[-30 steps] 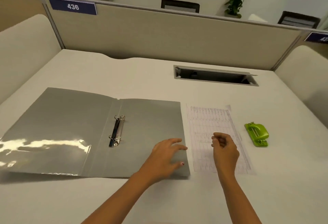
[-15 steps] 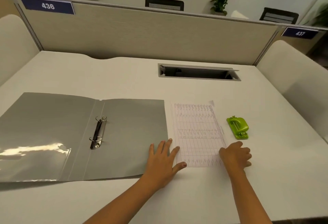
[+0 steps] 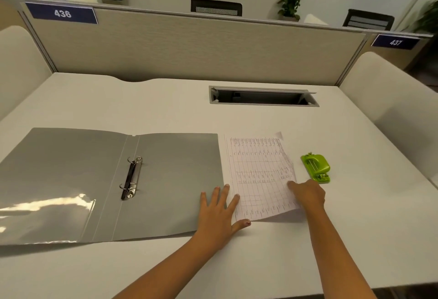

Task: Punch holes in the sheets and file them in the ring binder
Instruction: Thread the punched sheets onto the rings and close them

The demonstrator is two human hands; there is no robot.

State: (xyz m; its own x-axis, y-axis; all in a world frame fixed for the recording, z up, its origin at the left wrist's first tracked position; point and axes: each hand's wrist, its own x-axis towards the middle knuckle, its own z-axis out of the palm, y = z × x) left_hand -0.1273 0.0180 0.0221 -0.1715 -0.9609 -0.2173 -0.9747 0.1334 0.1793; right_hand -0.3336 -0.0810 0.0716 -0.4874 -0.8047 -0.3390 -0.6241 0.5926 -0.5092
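Bare white desk (image 3: 166, 99) lies open far of the open grey plastic ring binder (image 3: 71, 180) and right of the small green hole punch (image 3: 316, 167). The printed white paper sheets (image 3: 258, 175) lie between them, near right corner lifted, print illegible. The left hand (image 3: 219, 211) presses flat, fingers spread, on binder and sheet edge; the right hand (image 3: 308, 195) pinches the raised edge.

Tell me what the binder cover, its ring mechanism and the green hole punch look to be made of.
Binder cover: likely flexible grey plastic, semi-glossy; it lies flat, and the clear pocket on its left flap glares. Ring mechanism: metal by the look, with shiny silver rings and end plates on a dark bar. Hole punch: apparently smooth lime-green moulded plastic with a soft sheen; any metal parts inside are too small to tell.
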